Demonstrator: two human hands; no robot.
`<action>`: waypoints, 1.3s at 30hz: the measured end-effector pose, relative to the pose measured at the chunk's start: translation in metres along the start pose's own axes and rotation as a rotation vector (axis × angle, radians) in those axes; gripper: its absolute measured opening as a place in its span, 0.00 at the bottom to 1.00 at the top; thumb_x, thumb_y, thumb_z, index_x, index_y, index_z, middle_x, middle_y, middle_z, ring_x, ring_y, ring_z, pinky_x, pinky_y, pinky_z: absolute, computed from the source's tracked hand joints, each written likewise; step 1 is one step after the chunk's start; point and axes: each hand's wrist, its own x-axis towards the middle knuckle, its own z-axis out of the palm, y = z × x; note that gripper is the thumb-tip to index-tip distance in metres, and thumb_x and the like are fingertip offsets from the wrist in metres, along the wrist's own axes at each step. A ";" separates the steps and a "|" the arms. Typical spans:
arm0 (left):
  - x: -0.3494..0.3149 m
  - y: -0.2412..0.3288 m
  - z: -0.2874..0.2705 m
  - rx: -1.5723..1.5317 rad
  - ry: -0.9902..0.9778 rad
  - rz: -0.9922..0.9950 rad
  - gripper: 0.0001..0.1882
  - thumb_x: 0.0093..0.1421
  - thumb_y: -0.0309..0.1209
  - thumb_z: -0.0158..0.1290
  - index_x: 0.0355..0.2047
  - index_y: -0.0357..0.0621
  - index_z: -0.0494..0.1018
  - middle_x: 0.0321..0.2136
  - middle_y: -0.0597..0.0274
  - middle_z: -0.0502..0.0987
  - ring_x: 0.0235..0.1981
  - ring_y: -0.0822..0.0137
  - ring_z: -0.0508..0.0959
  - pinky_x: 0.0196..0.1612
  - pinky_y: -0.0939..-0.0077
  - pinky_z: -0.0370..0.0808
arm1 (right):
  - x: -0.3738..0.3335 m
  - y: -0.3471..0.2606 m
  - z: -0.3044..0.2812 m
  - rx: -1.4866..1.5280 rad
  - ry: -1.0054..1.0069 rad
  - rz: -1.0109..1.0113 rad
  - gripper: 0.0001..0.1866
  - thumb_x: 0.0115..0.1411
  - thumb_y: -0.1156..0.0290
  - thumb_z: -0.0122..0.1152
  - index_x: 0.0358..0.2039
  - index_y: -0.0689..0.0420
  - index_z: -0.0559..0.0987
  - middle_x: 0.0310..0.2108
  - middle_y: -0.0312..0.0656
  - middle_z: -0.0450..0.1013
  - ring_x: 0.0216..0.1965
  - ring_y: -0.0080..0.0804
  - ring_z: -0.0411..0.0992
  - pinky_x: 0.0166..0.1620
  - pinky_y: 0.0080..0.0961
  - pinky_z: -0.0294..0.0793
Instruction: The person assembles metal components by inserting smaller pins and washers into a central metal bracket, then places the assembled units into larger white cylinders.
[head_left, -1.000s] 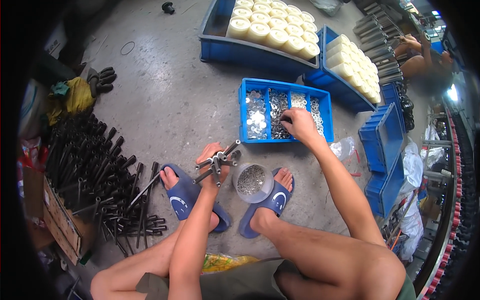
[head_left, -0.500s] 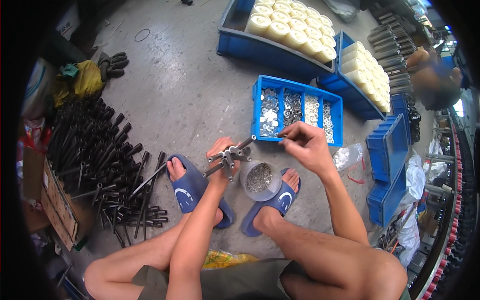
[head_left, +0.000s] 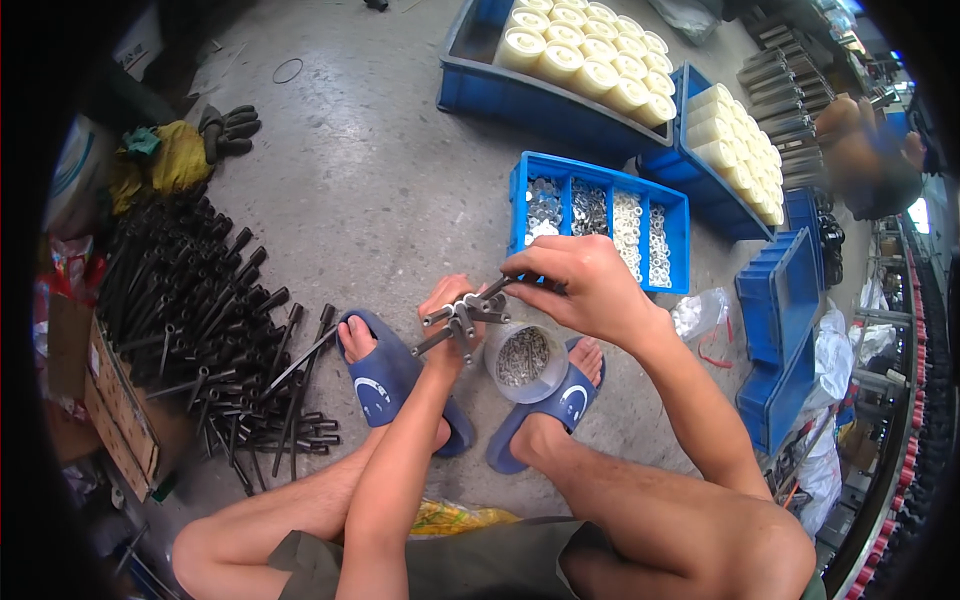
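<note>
A bundle of several dark grey metal tubes [head_left: 463, 318] is gripped in my left hand [head_left: 440, 296], their hollow ends pointing up and outward. My right hand [head_left: 590, 288] is closed in a pinch at the end of the longest-reaching tube; its fingers hide whatever small piece sits there. Just below the hands, between my feet, a translucent plastic tub [head_left: 553, 384] holds many small metal pieces. Beyond my right hand lies a blue divided tray [head_left: 517, 208] with silvery discs, dark metal parts, cream rings and small washers in separate compartments.
A large heap of black tubes [head_left: 190, 290] lies at left by a cardboard box [head_left: 122, 410]. Blue crates [head_left: 540, 108] of cream cylinders stand at the back. Stacked blue bins [head_left: 775, 300] and a clear bag [head_left: 700, 312] are at right. Another person [head_left: 870, 160] is blurred at far right.
My right hand has moved left from the tray's near edge to the end of a tube in the bundle. My left hand has stayed almost in place, still gripping the tubes.
</note>
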 end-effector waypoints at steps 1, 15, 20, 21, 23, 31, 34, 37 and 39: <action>0.000 0.001 0.000 -0.006 0.007 -0.007 0.07 0.54 0.21 0.63 0.31 0.35 0.75 0.28 0.49 0.80 0.39 0.48 0.85 0.49 0.61 0.80 | 0.001 0.002 0.000 0.005 -0.013 0.002 0.15 0.55 0.73 0.75 0.43 0.58 0.84 0.34 0.45 0.81 0.34 0.42 0.82 0.35 0.31 0.80; -0.002 -0.009 0.005 -0.040 0.028 0.021 0.07 0.56 0.22 0.63 0.30 0.36 0.75 0.27 0.48 0.79 0.36 0.46 0.84 0.47 0.59 0.81 | -0.067 0.149 0.019 -0.443 -0.174 0.720 0.11 0.54 0.61 0.74 0.37 0.49 0.89 0.34 0.49 0.83 0.40 0.52 0.82 0.47 0.45 0.82; 0.000 -0.005 0.006 -0.041 0.040 0.027 0.08 0.54 0.21 0.64 0.28 0.36 0.73 0.25 0.49 0.77 0.33 0.46 0.83 0.48 0.57 0.82 | -0.073 0.138 0.007 -0.355 -0.007 0.627 0.10 0.59 0.64 0.69 0.38 0.52 0.89 0.34 0.52 0.82 0.39 0.54 0.81 0.45 0.46 0.80; -0.001 -0.006 0.006 -0.040 0.039 0.027 0.08 0.54 0.21 0.64 0.29 0.36 0.73 0.25 0.49 0.77 0.33 0.45 0.83 0.48 0.57 0.82 | -0.075 0.134 0.004 -0.333 0.004 0.626 0.10 0.60 0.64 0.68 0.38 0.53 0.89 0.34 0.53 0.82 0.39 0.55 0.80 0.45 0.46 0.80; -0.002 -0.007 0.006 -0.037 0.034 0.028 0.08 0.54 0.21 0.64 0.29 0.36 0.73 0.25 0.49 0.77 0.34 0.45 0.83 0.48 0.57 0.82 | -0.079 0.131 0.002 -0.289 0.074 0.570 0.11 0.60 0.64 0.69 0.38 0.57 0.88 0.33 0.53 0.82 0.37 0.52 0.82 0.43 0.43 0.80; -0.004 -0.009 0.002 0.006 0.025 0.006 0.07 0.55 0.22 0.65 0.30 0.37 0.76 0.29 0.50 0.81 0.39 0.50 0.86 0.44 0.62 0.81 | -0.076 0.064 0.004 0.426 0.376 0.779 0.08 0.61 0.72 0.72 0.37 0.64 0.87 0.28 0.37 0.83 0.31 0.19 0.78 0.31 0.18 0.74; -0.003 -0.006 0.002 -0.010 0.018 -0.020 0.07 0.53 0.22 0.64 0.30 0.38 0.76 0.30 0.50 0.81 0.39 0.49 0.86 0.45 0.61 0.81 | -0.064 0.014 0.017 0.652 0.406 0.600 0.03 0.62 0.78 0.66 0.35 0.64 0.83 0.38 0.45 0.84 0.34 0.20 0.80 0.33 0.17 0.77; -0.005 -0.007 -0.002 -0.011 0.018 -0.053 0.07 0.52 0.21 0.63 0.30 0.38 0.76 0.29 0.50 0.81 0.40 0.47 0.85 0.45 0.61 0.81 | -0.050 -0.017 0.031 0.478 0.312 0.302 0.05 0.59 0.79 0.68 0.34 0.66 0.81 0.39 0.46 0.83 0.34 0.26 0.82 0.37 0.23 0.82; -0.004 -0.004 -0.002 -0.009 0.008 -0.037 0.06 0.51 0.21 0.61 0.30 0.38 0.75 0.29 0.51 0.80 0.40 0.47 0.85 0.45 0.60 0.81 | -0.038 -0.032 0.033 0.441 0.316 0.209 0.04 0.57 0.82 0.69 0.33 0.65 0.82 0.39 0.45 0.83 0.33 0.31 0.83 0.37 0.24 0.83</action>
